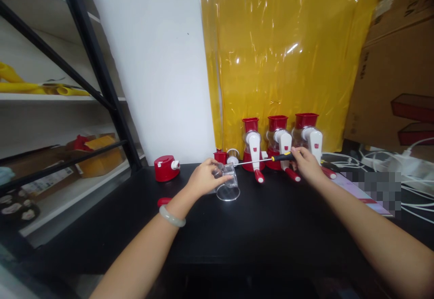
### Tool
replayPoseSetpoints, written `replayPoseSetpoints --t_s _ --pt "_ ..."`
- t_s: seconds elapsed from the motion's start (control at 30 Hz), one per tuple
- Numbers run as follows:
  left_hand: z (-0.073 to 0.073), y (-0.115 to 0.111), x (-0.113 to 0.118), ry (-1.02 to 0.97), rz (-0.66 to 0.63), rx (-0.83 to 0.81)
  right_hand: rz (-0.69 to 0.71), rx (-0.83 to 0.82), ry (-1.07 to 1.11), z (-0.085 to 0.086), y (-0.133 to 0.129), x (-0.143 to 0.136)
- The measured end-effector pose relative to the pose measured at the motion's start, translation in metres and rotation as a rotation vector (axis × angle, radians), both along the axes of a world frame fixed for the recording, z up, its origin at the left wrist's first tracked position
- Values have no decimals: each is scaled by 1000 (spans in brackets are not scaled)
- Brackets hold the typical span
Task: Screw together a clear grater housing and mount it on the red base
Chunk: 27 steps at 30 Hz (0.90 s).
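Observation:
My left hand [210,177] is closed on a clear plastic grater body [228,193], its round end turned down toward the black table [210,235]. In my right hand [307,163] is a screwdriver [281,156] with a black and yellow handle, held level. Its metal shaft points left, and the tip meets or overlaps the upper part of the clear body; exact contact cannot be made out. Behind them are a small red hopper part [220,156] and a metal grating drum [233,154]. A red base [165,169] with a white knob stands to the left.
Three red and white rotary graters [251,143] stand in a row at the back, cranks facing me. A red handle [164,202] lies near my left wrist. White cables [413,190] and a printed sheet [349,188] are at the right; a shelf rack [101,86] is at the left.

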<state>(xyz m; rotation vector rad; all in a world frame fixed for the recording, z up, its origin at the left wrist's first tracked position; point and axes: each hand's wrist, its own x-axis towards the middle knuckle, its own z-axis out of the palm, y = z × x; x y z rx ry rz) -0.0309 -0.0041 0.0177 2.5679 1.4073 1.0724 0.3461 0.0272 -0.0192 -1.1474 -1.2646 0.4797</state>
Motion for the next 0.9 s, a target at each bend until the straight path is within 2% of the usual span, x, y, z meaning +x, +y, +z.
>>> replayPoseSetpoints --t_s 0.17,0.4,0.6,0.9 --pt "0 1 0 7 3 4 -33 -14 -56 3 -2 -2" --pt "1 -1 1 2 3 3 -18 -4 -39 -1 3 -1" --pt "2 -1 0 5 6 -5 -93 1 -111 -2 4 2" --pt "1 0 0 8 5 2 40 31 108 -8 11 -2"
